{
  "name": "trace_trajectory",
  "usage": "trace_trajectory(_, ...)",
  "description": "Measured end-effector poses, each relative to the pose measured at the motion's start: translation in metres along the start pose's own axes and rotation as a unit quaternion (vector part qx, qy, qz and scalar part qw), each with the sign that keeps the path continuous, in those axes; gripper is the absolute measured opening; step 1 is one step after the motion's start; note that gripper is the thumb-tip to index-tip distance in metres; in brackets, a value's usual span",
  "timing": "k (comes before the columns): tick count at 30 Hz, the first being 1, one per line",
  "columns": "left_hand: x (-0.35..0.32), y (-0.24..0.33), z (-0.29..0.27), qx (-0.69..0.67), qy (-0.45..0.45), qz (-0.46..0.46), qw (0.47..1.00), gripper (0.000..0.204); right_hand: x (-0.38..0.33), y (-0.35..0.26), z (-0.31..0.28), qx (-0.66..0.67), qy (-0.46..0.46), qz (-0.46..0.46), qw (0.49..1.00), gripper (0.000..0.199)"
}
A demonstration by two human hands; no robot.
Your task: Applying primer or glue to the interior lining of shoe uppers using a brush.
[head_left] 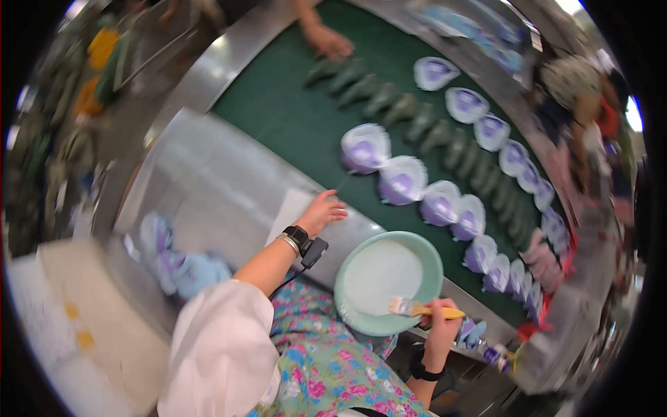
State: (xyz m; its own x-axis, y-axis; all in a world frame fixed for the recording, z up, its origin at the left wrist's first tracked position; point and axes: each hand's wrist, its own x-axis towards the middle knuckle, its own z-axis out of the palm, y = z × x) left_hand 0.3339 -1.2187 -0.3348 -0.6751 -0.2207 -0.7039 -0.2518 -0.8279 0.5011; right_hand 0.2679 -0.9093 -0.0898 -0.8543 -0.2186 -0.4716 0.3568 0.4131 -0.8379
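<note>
My right hand [442, 325] grips a yellow-handled brush [420, 310], its bristles dipped at the near edge of a pale green bowl [431, 260] holding white liquid. My left hand [324, 211] rests with loosely curled fingers on the steel ledge beside the green conveyor belt [292, 125], holding nothing. Just beyond it a row of white-and-purple shoe parts [403, 179] lies on the belt, and farther out runs a row of dark green soles [410, 118].
Another person's hand [328, 40] reaches onto the belt at the top. A second line of purple parts [492, 131] runs along the far side. More purple-white parts [177, 260] lie on the steel table at my left. Other workers stand at right.
</note>
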Motion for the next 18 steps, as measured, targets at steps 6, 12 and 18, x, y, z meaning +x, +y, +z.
trace_trajectory(6, -0.226, 0.009, -0.143, 0.368, 0.355, 0.253, 0.821, 0.031, 0.019, -0.035, 0.027, 0.024, -0.078, -0.171, 0.982, 0.036)
trace_trajectory(12, -0.425, 0.001, -0.243, 0.227, 0.617, 0.054, 0.752, 0.058, 0.024, -0.056, 0.08, 0.009, -0.218, -0.18, 0.959, 0.038)
trace_trajectory(18, -0.337, -0.048, -0.239, -0.15, 0.254, 0.045, 0.954, 0.064, -0.009, -0.068, 0.103, -0.033, -0.26, -0.186, 0.947, 0.037)
